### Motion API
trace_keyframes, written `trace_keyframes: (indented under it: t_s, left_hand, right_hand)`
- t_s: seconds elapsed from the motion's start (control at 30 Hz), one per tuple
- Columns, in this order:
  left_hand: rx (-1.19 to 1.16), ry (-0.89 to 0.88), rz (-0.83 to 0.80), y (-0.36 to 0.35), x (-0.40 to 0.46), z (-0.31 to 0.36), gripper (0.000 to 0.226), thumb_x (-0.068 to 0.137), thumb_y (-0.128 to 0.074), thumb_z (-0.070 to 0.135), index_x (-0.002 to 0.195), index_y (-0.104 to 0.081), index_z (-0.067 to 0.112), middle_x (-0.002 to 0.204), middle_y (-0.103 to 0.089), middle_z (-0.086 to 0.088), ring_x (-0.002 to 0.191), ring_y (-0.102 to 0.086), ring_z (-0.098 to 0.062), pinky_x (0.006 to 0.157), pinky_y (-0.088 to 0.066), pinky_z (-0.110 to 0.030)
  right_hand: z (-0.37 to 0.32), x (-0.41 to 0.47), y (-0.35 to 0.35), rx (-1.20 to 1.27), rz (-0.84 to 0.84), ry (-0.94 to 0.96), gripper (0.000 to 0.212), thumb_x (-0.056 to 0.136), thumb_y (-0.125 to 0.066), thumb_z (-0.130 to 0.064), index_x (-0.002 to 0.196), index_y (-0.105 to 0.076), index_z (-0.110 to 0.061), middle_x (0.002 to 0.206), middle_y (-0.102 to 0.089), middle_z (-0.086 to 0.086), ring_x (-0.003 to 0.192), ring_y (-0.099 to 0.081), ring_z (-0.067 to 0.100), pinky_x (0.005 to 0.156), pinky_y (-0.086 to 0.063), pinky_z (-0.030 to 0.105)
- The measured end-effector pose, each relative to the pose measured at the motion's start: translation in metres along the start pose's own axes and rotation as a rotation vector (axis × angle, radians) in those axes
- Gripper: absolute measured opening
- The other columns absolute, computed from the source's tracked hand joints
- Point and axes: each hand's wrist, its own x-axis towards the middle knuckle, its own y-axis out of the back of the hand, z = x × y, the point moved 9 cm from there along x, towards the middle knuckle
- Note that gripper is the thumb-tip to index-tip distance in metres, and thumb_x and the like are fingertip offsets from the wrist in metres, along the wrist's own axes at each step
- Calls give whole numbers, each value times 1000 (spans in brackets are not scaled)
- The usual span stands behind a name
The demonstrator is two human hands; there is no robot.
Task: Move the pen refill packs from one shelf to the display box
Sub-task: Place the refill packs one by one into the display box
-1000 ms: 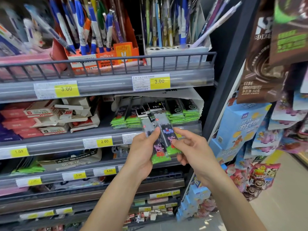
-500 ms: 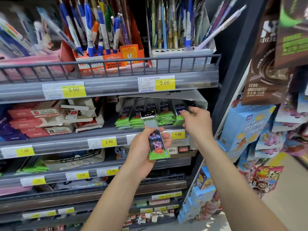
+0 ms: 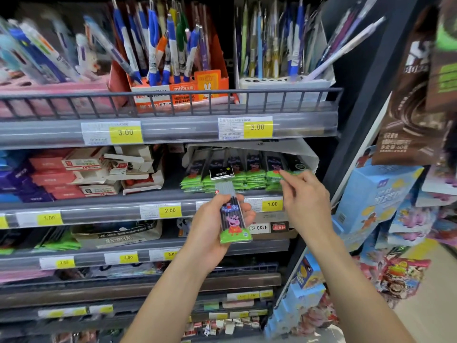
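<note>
My left hand (image 3: 210, 233) grips one pen refill pack (image 3: 233, 219) upright in front of the shelf edge; it is black with a cartoon pig and a green bottom. On the shelf behind it stands the white display box (image 3: 305, 154), holding several rows of the same refill packs (image 3: 222, 180) with their green ends facing out. My right hand (image 3: 305, 201) reaches to the box's right end. Its blurred fingertips pinch the green end of the rightmost pack (image 3: 273, 175).
Pen holders (image 3: 173, 70) fill the railed shelf above. Red and white small boxes (image 3: 81, 172) lie left of the display box. Price strips (image 3: 170, 210) run along each shelf front. Snack bags (image 3: 405, 125) and blue cartons (image 3: 376, 194) hang close on the right.
My right hand took one of two packs from my left hand, carried it up into the display box's right end, and has drawn back slightly. My left hand keeps one pack.
</note>
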Motion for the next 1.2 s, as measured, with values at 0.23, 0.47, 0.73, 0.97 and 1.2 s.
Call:
trace_keyframes:
  t_s: [0.23,0.47,0.73,0.97,1.2]
  left_hand:
    - [-16,-10,-5,2,-4,2,34,108,-54,22,104,-73,-6,90,-75,-20,78,-78,-29,63,-64,-32]
    - [76,-25,-40,-4,-1,0,33,109,-48,20,109,-73,-2,95,-79,-17,86,-79,-32,70,-65,-36]
    - [343,-52,-204,-56,24,-11,19,104,-62,15,99,-75,2,92,-77,-16,80,-75,-24,71,-64,-33]
    - [617,-206,-200,-109,51,-8,24,100,-71,22,92,-75,-1,74,-70,-11,52,-61,-8,49,-51,-19]
    - [1481,-1065,61,-122,32,15,34,102,-66,28,130,-71,9,119,-70,-6,110,-62,-25,95,-43,-28]
  right_hand:
    - [6,17,-7,-217,-134,47,30,102,-54,-32,128,-69,-29,94,-67,4,76,-66,40,63,-54,43]
    - [10,19,-12,-175,-174,3,30,103,-53,-29,128,-70,-29,97,-73,6,83,-67,40,68,-58,47]
    - [16,-65,6,1000,-288,-599,18,102,-58,-39,111,-73,-39,68,-66,4,50,-57,20,41,-40,27]
    - [47,-57,27,1126,-42,-759,18,98,-58,-11,109,-66,-23,58,-60,7,44,-52,19,38,-37,25]
    - [63,-15,0,914,134,-710,8,99,-57,-14,93,-55,-17,58,-67,2,45,-60,20,45,-47,32]
